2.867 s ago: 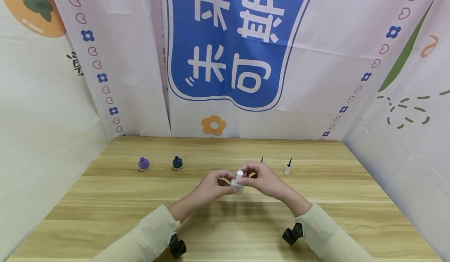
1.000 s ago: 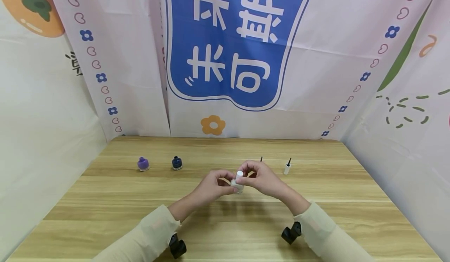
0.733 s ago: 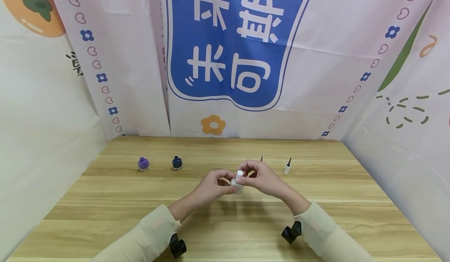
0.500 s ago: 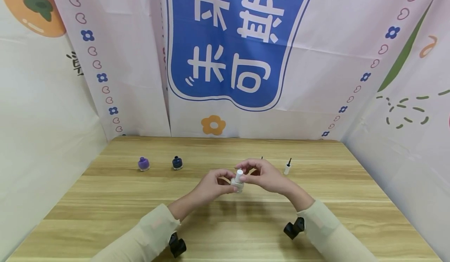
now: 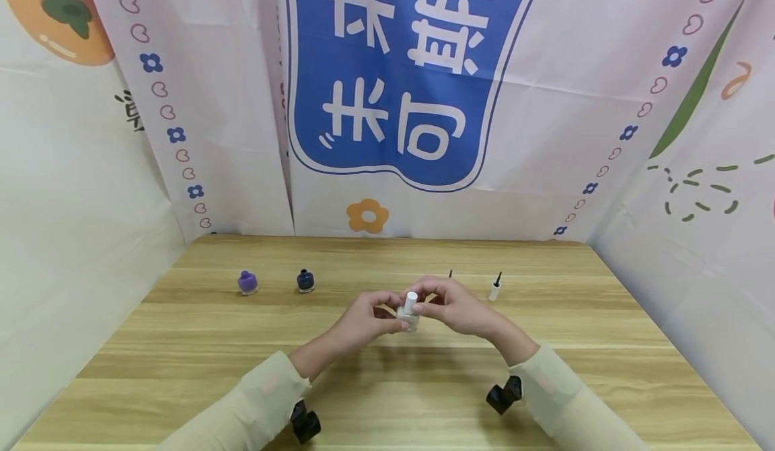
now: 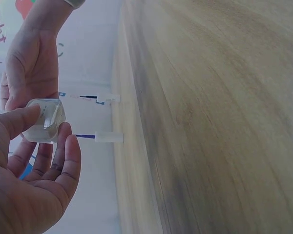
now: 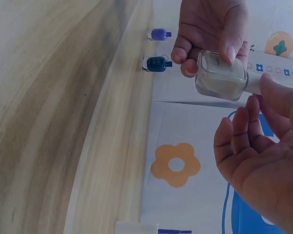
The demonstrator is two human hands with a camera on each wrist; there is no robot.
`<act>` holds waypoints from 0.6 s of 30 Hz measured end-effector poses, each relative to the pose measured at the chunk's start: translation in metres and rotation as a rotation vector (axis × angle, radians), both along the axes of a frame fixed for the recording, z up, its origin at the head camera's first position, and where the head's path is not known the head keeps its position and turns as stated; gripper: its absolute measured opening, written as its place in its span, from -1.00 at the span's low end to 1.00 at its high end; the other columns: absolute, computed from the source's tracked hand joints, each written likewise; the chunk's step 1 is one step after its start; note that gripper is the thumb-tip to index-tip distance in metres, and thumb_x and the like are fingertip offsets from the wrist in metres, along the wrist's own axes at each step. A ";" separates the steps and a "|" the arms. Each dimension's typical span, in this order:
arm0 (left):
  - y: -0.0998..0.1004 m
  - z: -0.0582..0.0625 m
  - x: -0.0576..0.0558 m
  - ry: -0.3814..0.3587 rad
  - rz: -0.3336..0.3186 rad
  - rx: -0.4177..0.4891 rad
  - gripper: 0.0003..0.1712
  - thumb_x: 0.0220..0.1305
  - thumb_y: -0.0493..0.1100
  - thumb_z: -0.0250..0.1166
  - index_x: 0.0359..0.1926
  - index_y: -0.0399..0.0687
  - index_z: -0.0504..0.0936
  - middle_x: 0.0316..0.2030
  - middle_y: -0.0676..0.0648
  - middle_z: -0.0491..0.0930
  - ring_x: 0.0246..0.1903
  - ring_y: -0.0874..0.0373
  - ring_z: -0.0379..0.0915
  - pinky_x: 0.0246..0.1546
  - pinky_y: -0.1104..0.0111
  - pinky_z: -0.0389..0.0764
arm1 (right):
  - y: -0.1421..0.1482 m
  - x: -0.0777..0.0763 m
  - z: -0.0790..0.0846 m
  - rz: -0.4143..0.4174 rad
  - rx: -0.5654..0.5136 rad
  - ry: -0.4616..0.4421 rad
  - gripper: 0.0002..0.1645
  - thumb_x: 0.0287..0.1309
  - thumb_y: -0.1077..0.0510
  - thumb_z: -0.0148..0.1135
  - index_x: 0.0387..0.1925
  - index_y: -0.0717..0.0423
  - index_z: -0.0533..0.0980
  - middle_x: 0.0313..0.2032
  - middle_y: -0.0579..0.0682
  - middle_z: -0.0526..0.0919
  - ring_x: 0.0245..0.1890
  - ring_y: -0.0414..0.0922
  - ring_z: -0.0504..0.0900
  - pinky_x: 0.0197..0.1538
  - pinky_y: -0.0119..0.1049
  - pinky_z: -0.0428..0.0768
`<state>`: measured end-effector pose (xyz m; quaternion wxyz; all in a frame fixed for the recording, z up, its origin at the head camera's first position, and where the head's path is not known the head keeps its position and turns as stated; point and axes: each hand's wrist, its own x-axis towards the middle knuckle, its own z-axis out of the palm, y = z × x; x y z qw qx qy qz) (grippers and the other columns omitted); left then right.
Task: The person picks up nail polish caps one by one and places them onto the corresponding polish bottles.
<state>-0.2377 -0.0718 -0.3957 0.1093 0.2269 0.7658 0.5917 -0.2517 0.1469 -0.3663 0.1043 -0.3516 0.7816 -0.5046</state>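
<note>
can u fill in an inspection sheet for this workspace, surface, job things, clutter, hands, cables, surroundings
Surface: light wood-grain tabletop
Job's things: clear glass bottle with whitish contents, held; white cylindrical cap at its neck, tightness cannot be told; small purple glass bottle and small dark blue glass bottle, uncapped; two white cylindrical brush caps, brush up
Clutter: nothing seen
Grip: left hand holds the clear bottle; right hand pinches its cap
Cables: nothing seen
Surroundings: white printed fabric walls, three sides

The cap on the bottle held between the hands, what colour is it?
The cap is white; it shows best in the head view.
</note>
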 end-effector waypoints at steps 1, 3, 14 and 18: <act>0.000 0.000 0.000 -0.002 0.000 0.002 -0.69 0.19 -0.26 0.40 -0.06 -0.27 0.61 -0.13 -0.10 0.58 -0.23 0.05 0.58 -0.21 0.25 0.65 | 0.000 0.000 0.000 -0.010 0.003 0.003 -0.78 0.32 0.24 0.19 -0.04 0.14 0.60 -0.16 0.01 0.59 -0.16 -0.03 0.50 -0.19 -0.20 0.58; 0.000 0.000 0.001 -0.003 -0.001 0.004 -0.69 0.18 -0.26 0.40 -0.06 -0.26 0.61 -0.13 -0.10 0.59 -0.23 0.05 0.58 -0.21 0.25 0.65 | -0.001 0.000 -0.001 -0.036 0.005 0.000 -0.81 0.30 0.23 0.21 -0.08 0.16 0.60 -0.18 0.02 0.59 -0.18 -0.03 0.50 -0.21 -0.27 0.57; 0.003 0.002 0.002 0.005 -0.005 0.016 -0.69 0.19 -0.27 0.39 -0.04 -0.25 0.62 -0.14 -0.08 0.60 -0.23 0.05 0.58 -0.22 0.25 0.64 | -0.004 0.004 -0.004 -0.134 0.001 -0.001 -0.86 0.25 0.22 0.28 -0.17 0.18 0.57 -0.28 -0.03 0.55 -0.24 -0.06 0.49 -0.27 -0.31 0.54; 0.004 0.002 0.001 0.010 -0.012 0.026 -0.70 0.19 -0.28 0.39 -0.05 -0.27 0.61 -0.14 -0.10 0.60 -0.23 0.05 0.58 -0.22 0.27 0.64 | -0.006 0.006 -0.004 -0.150 -0.001 -0.013 -0.85 0.24 0.19 0.30 -0.19 0.16 0.56 -0.30 -0.02 0.55 -0.27 -0.05 0.49 -0.29 -0.31 0.53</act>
